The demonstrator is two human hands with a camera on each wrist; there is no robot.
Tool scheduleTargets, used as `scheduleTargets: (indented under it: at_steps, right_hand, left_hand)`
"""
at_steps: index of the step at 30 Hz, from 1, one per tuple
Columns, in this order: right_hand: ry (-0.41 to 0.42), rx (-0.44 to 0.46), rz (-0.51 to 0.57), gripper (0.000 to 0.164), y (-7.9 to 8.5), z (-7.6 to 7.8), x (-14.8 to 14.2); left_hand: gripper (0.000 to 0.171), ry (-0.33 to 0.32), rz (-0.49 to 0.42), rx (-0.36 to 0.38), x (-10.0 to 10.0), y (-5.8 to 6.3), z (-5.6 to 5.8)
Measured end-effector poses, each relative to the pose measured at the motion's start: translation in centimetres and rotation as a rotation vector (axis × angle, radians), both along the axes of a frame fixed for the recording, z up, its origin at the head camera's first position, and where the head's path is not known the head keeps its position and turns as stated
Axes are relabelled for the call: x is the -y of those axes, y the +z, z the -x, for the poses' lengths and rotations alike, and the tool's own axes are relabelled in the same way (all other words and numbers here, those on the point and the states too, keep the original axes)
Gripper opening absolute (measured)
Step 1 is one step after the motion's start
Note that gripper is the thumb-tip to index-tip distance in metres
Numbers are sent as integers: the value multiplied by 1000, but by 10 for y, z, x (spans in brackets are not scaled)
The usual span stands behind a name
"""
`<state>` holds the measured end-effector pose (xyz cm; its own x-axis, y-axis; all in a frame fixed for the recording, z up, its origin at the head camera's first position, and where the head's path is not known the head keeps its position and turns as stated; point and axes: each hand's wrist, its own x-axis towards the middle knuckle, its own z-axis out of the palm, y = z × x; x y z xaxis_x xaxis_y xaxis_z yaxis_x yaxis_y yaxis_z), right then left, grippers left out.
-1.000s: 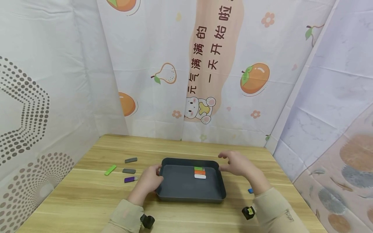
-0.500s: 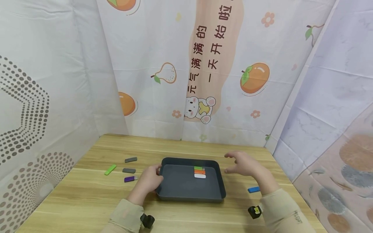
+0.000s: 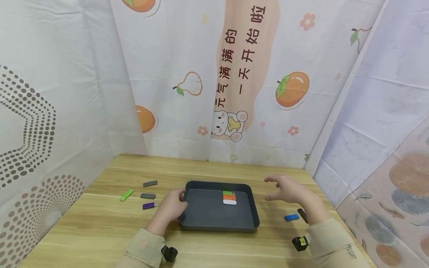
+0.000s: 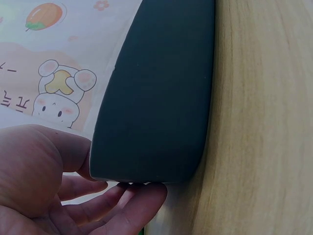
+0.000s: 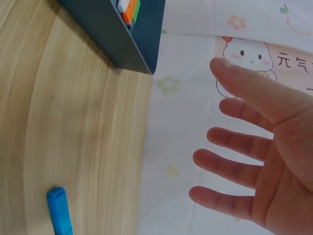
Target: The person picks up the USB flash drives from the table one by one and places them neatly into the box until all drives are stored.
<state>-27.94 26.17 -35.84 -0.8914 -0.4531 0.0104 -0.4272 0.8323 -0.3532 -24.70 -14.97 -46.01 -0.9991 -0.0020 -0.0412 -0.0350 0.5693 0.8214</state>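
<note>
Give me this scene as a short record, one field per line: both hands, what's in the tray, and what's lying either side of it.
Left hand: grips the left side of the dark tray
Right hand: holds nothing, apart from the tray
In tray: green stick, orange stick, white stick, side by side
Left of tray: lime stick, two grey sticks, purple stick
Right of tray: blue stick, black stick
Surface: wood-grain table

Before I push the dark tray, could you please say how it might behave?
The dark tray will probably slide flat rather than tip, being wide and shallow. Its wall shows no dent where the left hand grips, suggesting stiffness. The three sticks inside may shift, since nothing visible pins them.
</note>
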Motion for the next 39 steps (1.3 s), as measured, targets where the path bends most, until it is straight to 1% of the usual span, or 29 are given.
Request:
scheduleTargets:
  at_steps: [8, 14, 17, 23, 29, 39]
  right_hand:
    - [10, 8, 4, 65, -2, -1, -13]
    - [14, 18, 0, 65, -7, 0, -24]
    - [-8, 32, 8, 64, -9, 0, -27]
    - [-20, 48, 10, 62, -13, -4, -34]
    - [-54, 82, 13, 64, -21, -6, -44]
    - [-56, 60, 6, 59, -35, -10, -59]
  left_hand:
    - [56, -7, 2, -17, 1, 0, 0]
    - [56, -10, 3, -22, 1, 0, -1]
    - [56, -7, 3, -19, 0, 1, -1]
    - [55, -10, 16, -28, 1, 1, -2]
    - [55, -11, 13, -27, 1, 2, -3]
    - [54, -11, 9, -28, 1, 2, -3]
